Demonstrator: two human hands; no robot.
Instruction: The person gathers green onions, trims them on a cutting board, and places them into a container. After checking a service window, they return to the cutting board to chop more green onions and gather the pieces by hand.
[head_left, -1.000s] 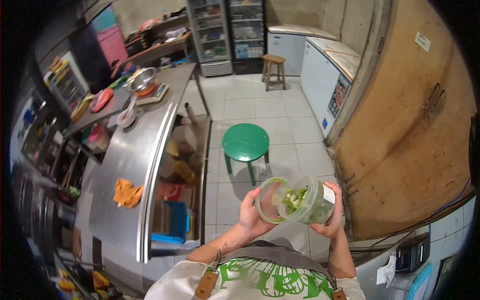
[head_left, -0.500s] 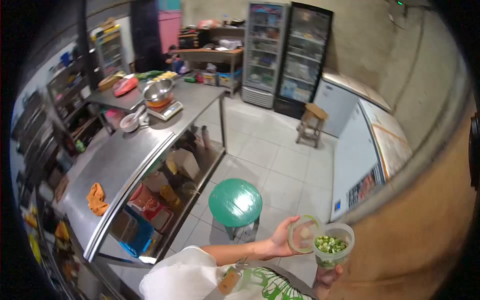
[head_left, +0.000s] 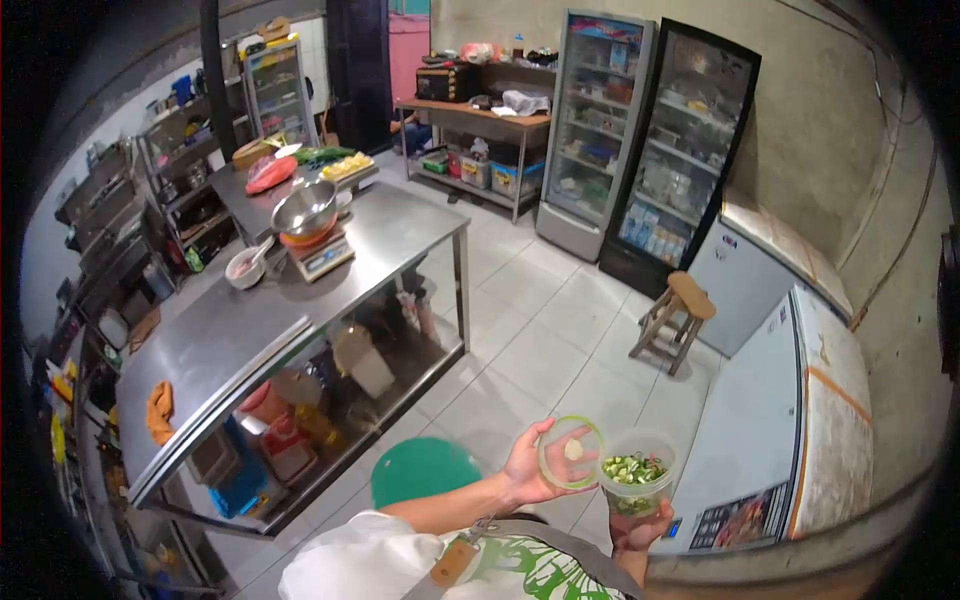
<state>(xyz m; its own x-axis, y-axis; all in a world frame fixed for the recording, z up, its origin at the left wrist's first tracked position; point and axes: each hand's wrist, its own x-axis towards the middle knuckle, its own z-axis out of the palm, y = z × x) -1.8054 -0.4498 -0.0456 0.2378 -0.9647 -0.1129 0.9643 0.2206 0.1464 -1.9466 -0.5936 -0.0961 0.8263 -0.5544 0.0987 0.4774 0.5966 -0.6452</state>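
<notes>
A clear round lid with a green rim (head_left: 572, 453) is held upright in my left hand (head_left: 530, 465), its fingers behind the lid. Just right of it, my right hand (head_left: 642, 530) grips the lower part of a clear plastic tub (head_left: 637, 480) from below. Chopped green pieces (head_left: 633, 470) lie inside the tub, which has no lid on. The lid and the tub's rim are side by side at the lower middle of the view.
A steel table (head_left: 220, 330) at left bears a metal bowl (head_left: 305, 208) on a scale (head_left: 325, 258), a white bowl (head_left: 245, 268) and an orange cloth (head_left: 160, 412). A green stool (head_left: 425, 475), wooden stool (head_left: 690, 298), two glass-door fridges (head_left: 680, 150) and chest freezers (head_left: 745, 420) stand around.
The view has shifted, with the freezers and floor showing more fully. My hands, the lid and the tub now appear further left, away from the brown surface at right.
</notes>
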